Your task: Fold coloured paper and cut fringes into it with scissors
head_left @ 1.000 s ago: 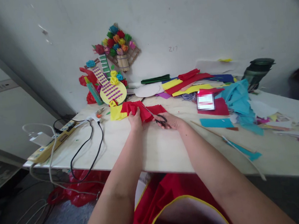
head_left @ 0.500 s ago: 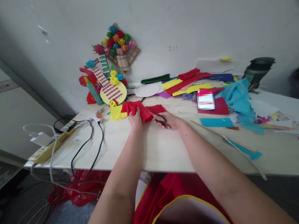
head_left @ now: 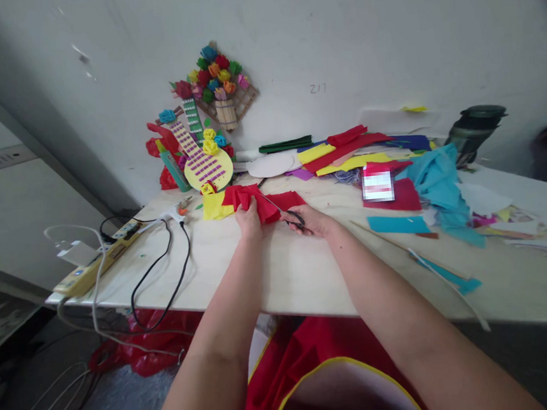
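Note:
My left hand (head_left: 248, 222) is closed on a bunch of red crepe paper (head_left: 254, 200) at the middle of the table. My right hand (head_left: 314, 220) grips black-handled scissors (head_left: 290, 216), whose blades reach into the red paper just right of my left hand. A yellow paper piece (head_left: 213, 206) lies under the red paper's left side.
On the wooden table (head_left: 289, 274), a power strip (head_left: 97, 261) with black and white cords lies left. Paper craft pieces, a yellow guitar (head_left: 201, 161) and a flower bouquet (head_left: 219, 82), stand against the wall. Coloured paper sheets (head_left: 395, 175) and a dark bottle (head_left: 472, 130) spread right.

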Tool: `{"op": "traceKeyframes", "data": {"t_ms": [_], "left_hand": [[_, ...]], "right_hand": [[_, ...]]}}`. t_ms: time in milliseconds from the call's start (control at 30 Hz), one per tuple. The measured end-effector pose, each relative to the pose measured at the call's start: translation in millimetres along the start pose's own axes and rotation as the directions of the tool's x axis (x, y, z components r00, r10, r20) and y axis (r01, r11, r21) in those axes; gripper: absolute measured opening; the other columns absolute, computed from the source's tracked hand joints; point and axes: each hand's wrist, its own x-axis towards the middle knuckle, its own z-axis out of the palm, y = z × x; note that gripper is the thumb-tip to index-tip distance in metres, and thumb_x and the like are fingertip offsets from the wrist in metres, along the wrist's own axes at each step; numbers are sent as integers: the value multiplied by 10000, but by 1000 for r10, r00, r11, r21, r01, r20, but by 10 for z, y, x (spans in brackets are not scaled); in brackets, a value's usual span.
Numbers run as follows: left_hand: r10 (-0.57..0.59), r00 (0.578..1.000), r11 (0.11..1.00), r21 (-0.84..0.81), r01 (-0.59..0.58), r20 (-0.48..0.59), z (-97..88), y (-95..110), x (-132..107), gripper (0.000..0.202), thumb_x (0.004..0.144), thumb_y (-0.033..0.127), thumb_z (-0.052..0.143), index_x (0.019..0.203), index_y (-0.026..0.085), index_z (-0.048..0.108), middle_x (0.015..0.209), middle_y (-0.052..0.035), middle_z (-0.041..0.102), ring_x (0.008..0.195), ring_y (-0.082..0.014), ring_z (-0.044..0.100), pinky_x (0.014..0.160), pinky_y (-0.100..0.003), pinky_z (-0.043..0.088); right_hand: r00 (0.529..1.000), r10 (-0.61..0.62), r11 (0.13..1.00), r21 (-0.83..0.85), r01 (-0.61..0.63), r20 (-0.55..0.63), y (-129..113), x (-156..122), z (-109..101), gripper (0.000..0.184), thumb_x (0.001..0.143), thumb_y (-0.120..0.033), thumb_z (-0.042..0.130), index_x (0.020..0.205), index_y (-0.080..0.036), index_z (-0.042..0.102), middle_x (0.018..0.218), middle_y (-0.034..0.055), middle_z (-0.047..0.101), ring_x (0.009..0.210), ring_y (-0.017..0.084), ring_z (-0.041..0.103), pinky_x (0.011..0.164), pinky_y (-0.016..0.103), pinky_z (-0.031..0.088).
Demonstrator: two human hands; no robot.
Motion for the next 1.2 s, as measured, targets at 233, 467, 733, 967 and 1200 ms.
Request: {"op": "traceKeyframes", "data": {"t_ms": [233,467,733,967,1200], "left_hand": [[-2,1000,1000,-12,2,12,12,29,-34,236,706,322,650,871,162,596,830,-76,654,728,-195,645,685,-340,529],[-6,997,1000,-21,8,83,21,82,-116,270,704,353,655,877,155,595,812,-75,659,718,-202,647,676,-358,532],[-40,995,999,-27,42,91,30,37,-88,257,699,333,669,876,159,604,847,-88,669,731,-202,655,699,-357,533],[-49,994,999,-18,51,98,8,3,-54,291,685,356,675,883,156,603,832,-89,669,711,-205,656,664,-352,538],[-61,996,998,-26,63,67,28,70,-101,253,682,318,672,853,145,603,778,-73,663,665,-189,645,655,-335,534]], "right_hand": [[1000,8,1000,27,-8,25,-46,-21,11,321,814,-459,555,815,-138,570,493,-41,510,329,45,440,237,151,198],[999,22,998,65,-24,37,-87,-52,2,418,759,-554,582,821,-140,563,508,-22,530,345,60,464,245,157,203],[1000,-6,998,65,5,15,-91,-64,22,446,718,-591,604,715,-157,502,510,-20,527,346,56,457,242,158,195],[1000,13,998,60,-12,-13,-108,-78,38,413,750,-553,594,761,-146,530,510,-35,516,332,39,431,244,147,186],[1000,7,999,49,-5,-26,-74,-42,40,403,750,-550,594,739,-156,512,499,-45,505,317,37,415,239,143,185]]}}
